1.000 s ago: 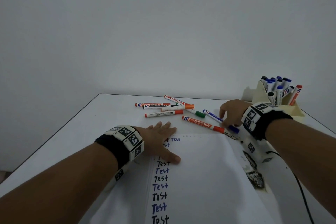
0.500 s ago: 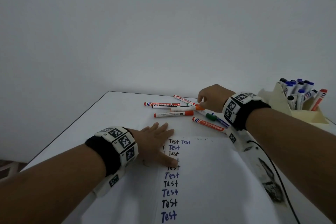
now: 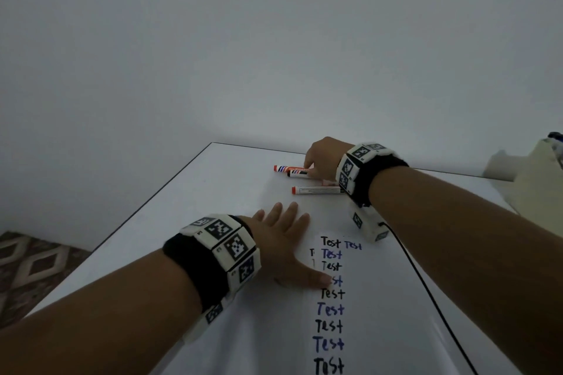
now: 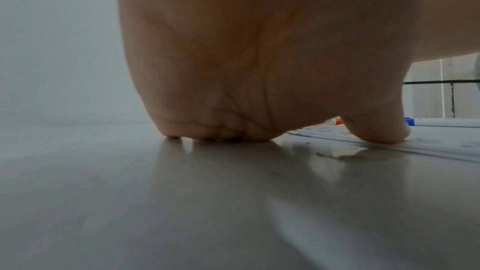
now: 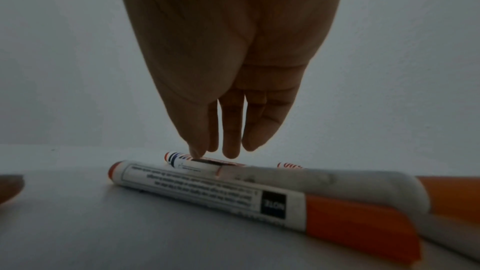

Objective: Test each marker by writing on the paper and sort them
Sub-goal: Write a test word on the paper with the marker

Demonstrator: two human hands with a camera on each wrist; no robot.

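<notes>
A white paper [image 3: 380, 313] with a column of "Test" words lies on the white table [image 3: 213, 192]. My left hand [image 3: 300, 245] lies flat, fingers spread on the table and thumb [image 4: 376, 130] pressing the paper's edge. My right hand [image 3: 309, 172] reaches down over the loose markers at the far side. Its straight fingertips [image 5: 231, 154] touch a black-labelled marker [image 3: 297, 173] lying beside a red-and-blue striped marker [image 3: 288, 168]. An orange-capped marker [image 5: 207, 190] lies nearer, under my wrist. My right arm hides the other markers.
A cream holder [image 3: 542, 167] with sorted markers stands at the far right edge of the head view. A black cable [image 3: 426, 292] runs from my right wrist across the paper. The table's left edge [image 3: 137, 213] drops to a patterned rug. A blue-capped marker [image 4: 441, 122] lies beyond my left thumb.
My right hand has moved left and farther away, from the blue marker near the paper to the markers at the far left of the pile. My left hand has stayed put.
</notes>
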